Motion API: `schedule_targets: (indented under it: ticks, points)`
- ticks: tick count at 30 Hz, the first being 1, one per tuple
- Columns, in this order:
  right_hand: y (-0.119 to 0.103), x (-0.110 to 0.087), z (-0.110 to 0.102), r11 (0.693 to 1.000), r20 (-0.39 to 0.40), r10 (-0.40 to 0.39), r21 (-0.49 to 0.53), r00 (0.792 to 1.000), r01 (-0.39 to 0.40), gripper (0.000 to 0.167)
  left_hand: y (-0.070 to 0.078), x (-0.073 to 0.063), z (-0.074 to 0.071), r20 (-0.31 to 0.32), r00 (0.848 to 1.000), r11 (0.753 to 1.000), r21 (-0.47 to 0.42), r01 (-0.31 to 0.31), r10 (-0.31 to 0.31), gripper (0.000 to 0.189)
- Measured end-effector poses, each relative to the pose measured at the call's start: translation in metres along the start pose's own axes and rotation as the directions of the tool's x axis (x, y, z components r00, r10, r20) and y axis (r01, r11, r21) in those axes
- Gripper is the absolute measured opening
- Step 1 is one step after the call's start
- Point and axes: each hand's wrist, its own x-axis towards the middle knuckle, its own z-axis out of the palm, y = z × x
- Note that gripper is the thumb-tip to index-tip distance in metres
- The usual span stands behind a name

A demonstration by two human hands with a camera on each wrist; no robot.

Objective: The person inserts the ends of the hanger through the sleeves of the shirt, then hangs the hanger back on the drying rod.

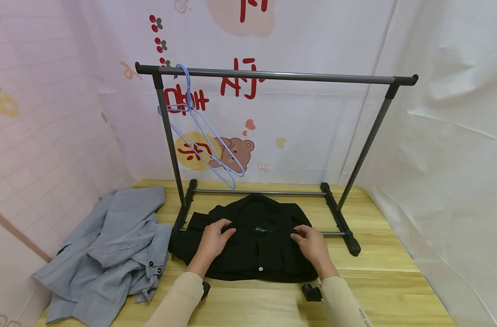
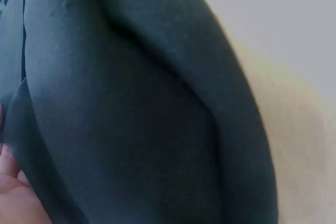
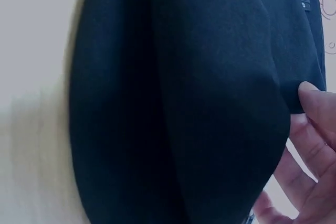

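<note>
Pinching black cloth garment [image 1: 246, 250] with white button [image 1: 260, 269], either side of its label [image 1: 261, 230]: left hand [image 1: 212, 240] and right hand [image 1: 312, 247] | garment at middle of pale wood-grain desk [image 1: 387, 272], lying across base of dark metal clothes rack [image 1: 293, 76] | crumpled grey cloth garment [image 1: 121, 236] along desk's left edge | thin blue hangers [image 1: 189, 91] on rack's top bar

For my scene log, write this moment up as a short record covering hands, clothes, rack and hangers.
Black garment: on the wood-grain table, a white button and a label showing
Left hand: grips the garment's left part
Right hand: pinches its right edge between thumb and fingers
Gray garment: crumpled on the table, at left
Rack: upright, dark
Hangers: blue, at least two, near the rack's left end, bare of clothes
</note>
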Motion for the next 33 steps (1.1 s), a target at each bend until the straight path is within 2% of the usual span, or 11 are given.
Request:
schedule_targets:
  ticks: [5,11,25,33]
  points:
    - [-0.006,0.002,-0.003,1.000,-0.034,-0.009,-0.009,0.999,0.009,0.022,0.001,0.001,0.002,-0.003,1.000,1.000,0.016,-0.011,0.011,0.020]
    - [-0.028,0.012,-0.014,0.999,-0.052,-0.038,0.015,0.998,0.039,0.032,-0.001,0.002,0.002,-0.001,1.000,1.000,0.008,-0.020,0.020,0.021]
    - [-0.119,0.045,-0.036,0.980,-0.010,-0.200,0.002,0.980,0.200,0.039,-0.003,0.003,0.003,-0.006,1.000,0.999,-0.039,0.000,0.000,0.017]
    - [-0.172,0.061,-0.048,0.959,-0.015,-0.277,0.055,0.961,0.277,0.041,-0.005,0.002,0.003,0.023,1.000,0.999,-0.049,0.015,-0.014,0.017]
